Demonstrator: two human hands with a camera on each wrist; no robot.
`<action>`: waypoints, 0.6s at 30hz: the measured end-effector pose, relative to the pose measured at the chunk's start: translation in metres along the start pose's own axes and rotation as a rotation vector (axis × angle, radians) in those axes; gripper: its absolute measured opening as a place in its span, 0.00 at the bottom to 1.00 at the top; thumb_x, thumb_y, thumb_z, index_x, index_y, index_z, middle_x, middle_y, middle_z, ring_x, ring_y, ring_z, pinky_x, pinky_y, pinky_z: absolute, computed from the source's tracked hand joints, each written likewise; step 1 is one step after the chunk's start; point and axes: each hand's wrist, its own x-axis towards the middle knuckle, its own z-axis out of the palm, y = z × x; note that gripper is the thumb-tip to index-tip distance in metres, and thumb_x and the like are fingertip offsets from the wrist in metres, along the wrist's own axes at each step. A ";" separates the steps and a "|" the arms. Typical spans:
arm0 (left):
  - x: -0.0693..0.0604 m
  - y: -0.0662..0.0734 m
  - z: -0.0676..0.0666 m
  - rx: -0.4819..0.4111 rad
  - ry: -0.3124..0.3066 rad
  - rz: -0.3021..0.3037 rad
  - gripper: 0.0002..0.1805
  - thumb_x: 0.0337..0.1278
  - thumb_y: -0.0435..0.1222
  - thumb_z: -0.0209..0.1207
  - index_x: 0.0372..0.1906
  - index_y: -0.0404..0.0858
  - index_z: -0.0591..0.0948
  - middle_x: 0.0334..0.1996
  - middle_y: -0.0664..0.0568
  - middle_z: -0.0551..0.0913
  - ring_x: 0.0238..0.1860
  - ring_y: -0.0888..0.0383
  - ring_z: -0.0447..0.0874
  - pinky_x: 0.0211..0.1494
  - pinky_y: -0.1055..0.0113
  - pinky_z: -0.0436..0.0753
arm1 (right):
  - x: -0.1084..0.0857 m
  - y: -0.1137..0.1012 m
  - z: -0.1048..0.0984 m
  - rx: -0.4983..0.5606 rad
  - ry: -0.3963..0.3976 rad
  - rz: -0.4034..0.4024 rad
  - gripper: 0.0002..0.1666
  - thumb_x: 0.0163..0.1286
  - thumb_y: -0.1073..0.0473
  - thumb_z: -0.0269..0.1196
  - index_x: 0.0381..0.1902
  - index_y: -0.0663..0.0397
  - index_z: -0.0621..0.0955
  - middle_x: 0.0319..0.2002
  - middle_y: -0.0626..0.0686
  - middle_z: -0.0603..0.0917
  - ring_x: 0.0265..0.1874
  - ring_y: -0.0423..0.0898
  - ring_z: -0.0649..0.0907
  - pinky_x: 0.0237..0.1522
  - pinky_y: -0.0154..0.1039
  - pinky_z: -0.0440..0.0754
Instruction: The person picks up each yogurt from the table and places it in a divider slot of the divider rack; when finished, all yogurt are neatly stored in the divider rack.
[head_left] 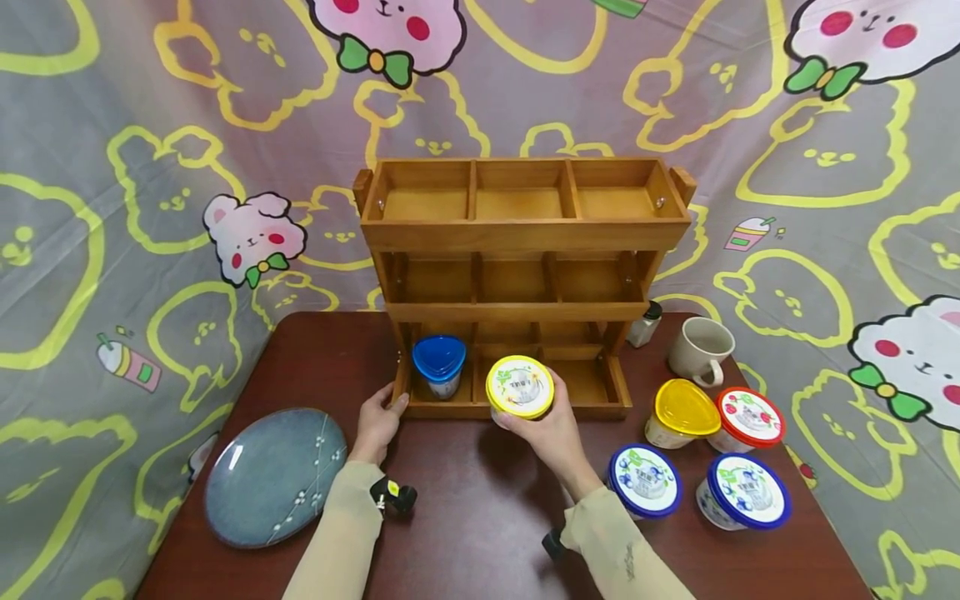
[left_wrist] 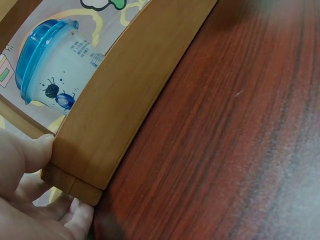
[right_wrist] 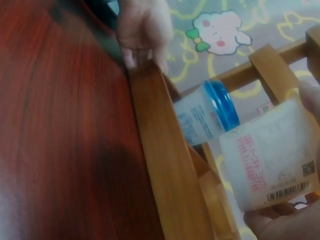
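Though apart, both hands (head_left: 378,423) (head_left: 553,429) forward.

Head view: set above the near side of the table (head_left: 465,521), facing forward and down; widest and farthest back, whole wooden rack (head_left: 517,313) in frame. Left wrist view: close up, rolled, looking along the rack's bottom front board (left_wrist: 124,95) past the left hand (left_wrist: 30,212). Right wrist view: also close and rolled, facing leftward across the same board to that hand. All three share this board, the left hand and the blue-lidded cup (head_left: 441,363)
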 end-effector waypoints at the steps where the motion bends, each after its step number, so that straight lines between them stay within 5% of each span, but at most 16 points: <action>1: 0.000 0.001 0.000 0.000 0.000 0.002 0.30 0.72 0.37 0.55 0.73 0.31 0.64 0.68 0.35 0.68 0.66 0.42 0.68 0.67 0.48 0.68 | 0.001 -0.005 0.001 0.000 0.001 0.002 0.60 0.47 0.61 0.81 0.73 0.49 0.59 0.60 0.57 0.74 0.56 0.52 0.74 0.63 0.49 0.67; 10: -0.001 0.001 0.000 -0.013 0.005 0.005 0.29 0.72 0.36 0.56 0.72 0.30 0.65 0.67 0.33 0.69 0.66 0.41 0.69 0.67 0.48 0.68 | 0.021 -0.027 0.006 0.026 0.004 -0.043 0.57 0.52 0.67 0.77 0.73 0.63 0.57 0.60 0.62 0.72 0.57 0.53 0.73 0.62 0.47 0.69; 18: 0.002 0.000 0.000 -0.014 0.016 0.011 0.29 0.71 0.35 0.57 0.71 0.29 0.66 0.66 0.33 0.70 0.65 0.41 0.69 0.66 0.48 0.69 | 0.056 0.011 0.008 0.093 0.034 -0.058 0.60 0.48 0.61 0.81 0.72 0.55 0.58 0.60 0.58 0.73 0.57 0.50 0.73 0.63 0.43 0.68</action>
